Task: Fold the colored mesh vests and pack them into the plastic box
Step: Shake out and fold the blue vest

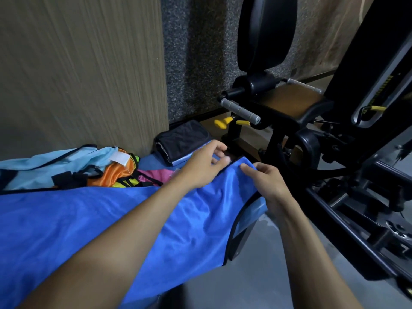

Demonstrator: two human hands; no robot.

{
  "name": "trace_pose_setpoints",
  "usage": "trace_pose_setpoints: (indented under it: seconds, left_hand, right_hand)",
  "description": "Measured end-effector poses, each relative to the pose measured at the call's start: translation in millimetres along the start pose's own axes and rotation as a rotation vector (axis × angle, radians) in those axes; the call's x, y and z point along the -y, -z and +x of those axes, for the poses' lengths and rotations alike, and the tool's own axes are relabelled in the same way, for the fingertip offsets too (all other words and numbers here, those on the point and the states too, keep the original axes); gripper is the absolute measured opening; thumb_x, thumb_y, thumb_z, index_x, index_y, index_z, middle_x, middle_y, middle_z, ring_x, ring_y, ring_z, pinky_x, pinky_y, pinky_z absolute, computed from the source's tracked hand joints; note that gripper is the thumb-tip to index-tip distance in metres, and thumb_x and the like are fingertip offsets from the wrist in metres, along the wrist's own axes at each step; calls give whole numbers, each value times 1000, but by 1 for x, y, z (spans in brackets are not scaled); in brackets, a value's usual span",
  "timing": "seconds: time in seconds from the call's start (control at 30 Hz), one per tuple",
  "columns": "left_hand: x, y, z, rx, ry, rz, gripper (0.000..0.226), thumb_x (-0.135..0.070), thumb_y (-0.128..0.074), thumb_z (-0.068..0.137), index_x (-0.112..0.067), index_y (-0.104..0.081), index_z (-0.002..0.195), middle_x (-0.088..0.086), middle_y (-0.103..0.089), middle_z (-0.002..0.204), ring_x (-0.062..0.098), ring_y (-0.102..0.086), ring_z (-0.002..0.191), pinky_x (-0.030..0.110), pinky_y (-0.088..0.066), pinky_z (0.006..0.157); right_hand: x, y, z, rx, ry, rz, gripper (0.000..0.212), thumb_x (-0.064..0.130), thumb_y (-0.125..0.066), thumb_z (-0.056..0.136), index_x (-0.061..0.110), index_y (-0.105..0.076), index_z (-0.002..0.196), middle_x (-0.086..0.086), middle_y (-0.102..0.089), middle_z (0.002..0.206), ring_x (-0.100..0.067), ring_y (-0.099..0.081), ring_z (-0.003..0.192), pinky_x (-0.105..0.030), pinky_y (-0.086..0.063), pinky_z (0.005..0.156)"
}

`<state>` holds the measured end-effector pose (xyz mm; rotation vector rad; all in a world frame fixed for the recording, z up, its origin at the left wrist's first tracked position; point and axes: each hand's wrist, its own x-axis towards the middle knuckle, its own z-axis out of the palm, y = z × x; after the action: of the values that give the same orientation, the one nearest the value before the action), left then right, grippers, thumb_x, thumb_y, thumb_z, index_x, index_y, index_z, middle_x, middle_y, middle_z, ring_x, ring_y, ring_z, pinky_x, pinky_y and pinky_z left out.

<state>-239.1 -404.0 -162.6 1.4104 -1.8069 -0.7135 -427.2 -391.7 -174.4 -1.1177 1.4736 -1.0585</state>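
Grey gym floor beside a black exercise machine [289,121], left hand [200,168] and right hand [265,181] both pinching the far corner of a royal-blue mesh vest [111,219], a folded black vest [182,139] lying just beyond it.

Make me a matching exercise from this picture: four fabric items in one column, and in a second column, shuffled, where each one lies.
Items:
1. blue vest
2. folded black vest
3. light blue vest
4. orange vest

Places:
A. far left of the heap, with a white tag
B. spread across the front, gripped at its far corner by the left hand and right hand
C. in the heap, between the light blue and pink fabric
D. beyond the hands, near the foot of the wall

Pairs: 1-B, 2-D, 3-A, 4-C
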Motion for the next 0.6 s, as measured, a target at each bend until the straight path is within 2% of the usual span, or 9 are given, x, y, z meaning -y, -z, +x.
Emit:
trace_pose_setpoints:
  seconds: [0.1, 0.2, 0.27, 0.3, 0.43, 0.5, 0.6]
  left_hand:
    - [5, 17, -39, -127, -206, 307, 26, -16, -59, 97, -20, -57, 122, -6, -56, 115, 17, -56, 107, 39, -47, 97]
    - [14, 18, -91, 40, -336, 606, 30, -34, -50, 97, -23, -62, 122, -6, -58, 120, 20, -57, 110, 40, -45, 99]
    - [27, 21, -114, 131, -330, 930, 45, -50, -51, 94, -23, -63, 127, 0, -60, 134, 26, -58, 120, 44, -44, 107]
    - [30, 25, -123, 149, -301, 1017, 49, -54, -54, 92, -22, -63, 130, 3, -59, 140, 30, -56, 127, 48, -42, 111]
    - [21, 32, -154, 60, -309, 1014, 55, -53, -43, 97, -21, -61, 138, 5, -51, 153, 30, -45, 142, 49, -30, 119]
    - [32, 38, -166, 56, -244, 1064, 59, -55, -39, 97, -23, -57, 143, 6, -47, 156, 30, -40, 147, 51, -22, 118]
    - [55, 56, -178, 104, -133, 1144, 65, -58, -33, 97, -25, -49, 150, 8, -43, 158, 32, -28, 151, 56, -19, 117]
  right_hand:
    - [-6, -2, 11, -31, -45, -34, 37, 27, -81, 83, -6, -69, 93, -13, -67, 80, -25, -61, 76, -38, -48, 73]
    - [-16, -2, 20, -83, -122, -101, 33, 23, -83, 78, -4, -71, 90, -20, -73, 85, -27, -64, 77, -44, -55, 75]
    - [-17, -4, 21, -90, -148, -133, 27, 23, -85, 79, 0, -71, 85, -17, -72, 86, -28, -64, 80, -40, -53, 73]
    - [-16, -6, 21, -92, -155, -141, 28, 26, -85, 80, 2, -71, 85, -14, -70, 86, -27, -63, 80, -37, -51, 73]
    - [-12, -12, 18, -94, -122, -122, 32, 32, -85, 83, 5, -68, 87, -9, -65, 82, -25, -61, 76, -36, -48, 72]
    - [-9, -16, 15, -114, -68, -100, 26, 28, -83, 84, 8, -67, 83, -11, -63, 78, -24, -58, 73, -36, -45, 68]
    - [0, -18, 11, -186, 40, -71, 25, 26, -80, 85, 11, -64, 72, -10, -61, 74, -24, -56, 72, -37, -44, 66]
